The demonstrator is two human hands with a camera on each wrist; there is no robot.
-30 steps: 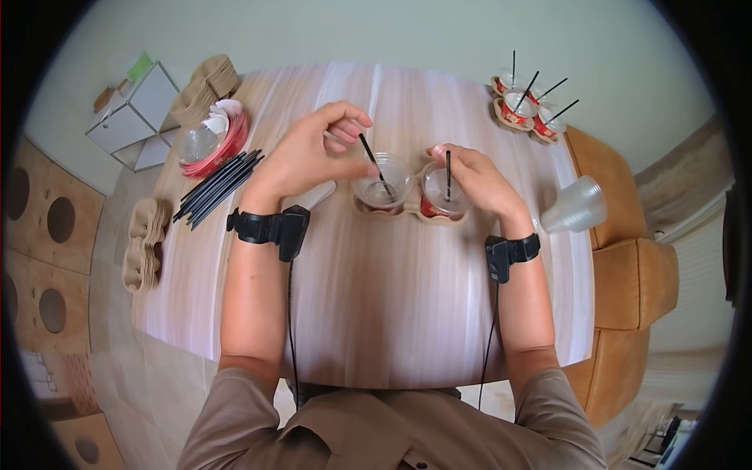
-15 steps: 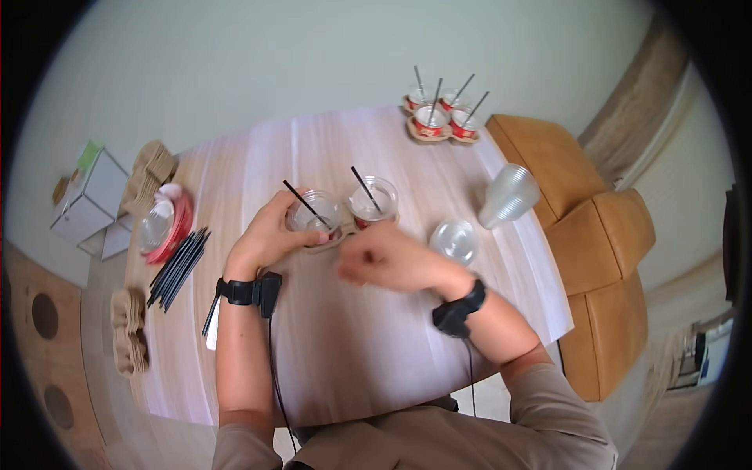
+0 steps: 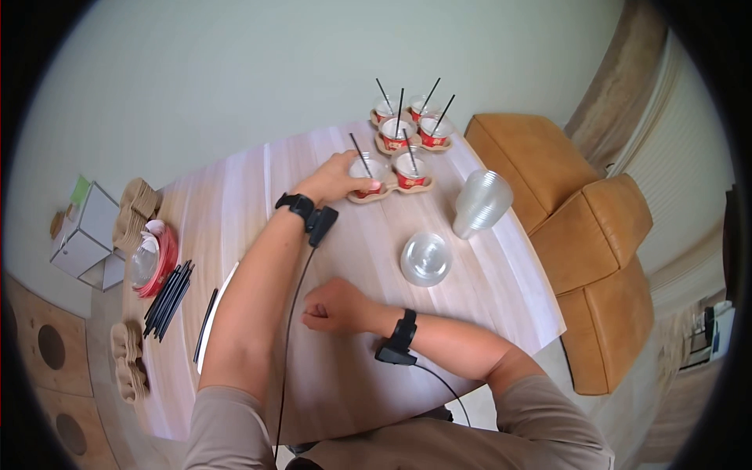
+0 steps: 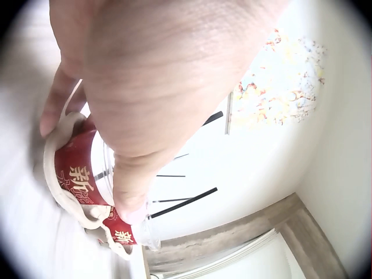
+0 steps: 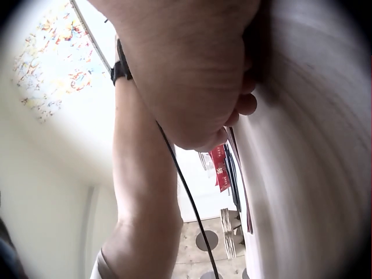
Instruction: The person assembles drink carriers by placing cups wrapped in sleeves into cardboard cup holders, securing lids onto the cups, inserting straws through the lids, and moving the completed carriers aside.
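At the far side of the table, my left hand [image 3: 329,182] grips a two-cup cardboard carrier [image 3: 381,195] by its left cup, thumb over the near rim. The left wrist view shows the thumb against a red cup [image 4: 77,170] seated in the carrier. Both cups have clear lids and black straws; the right one [image 3: 410,170] stands untouched. My right hand [image 3: 337,305] is over the near middle of the table, its fingers curled, and nothing shows in it.
Lidded cups with straws [image 3: 396,133] stand just beyond the carrier. Nested clear cups [image 3: 483,202] and a clear round lid [image 3: 426,259] are at right. Black straws [image 3: 167,301], red sleeves [image 3: 168,258] and stacked carriers [image 3: 135,211] lie at left.
The carrier with two cups has moved away toward the far cups, with my left hand on it. My right hand has left the cups and come back nearer my body. The head view has shifted.
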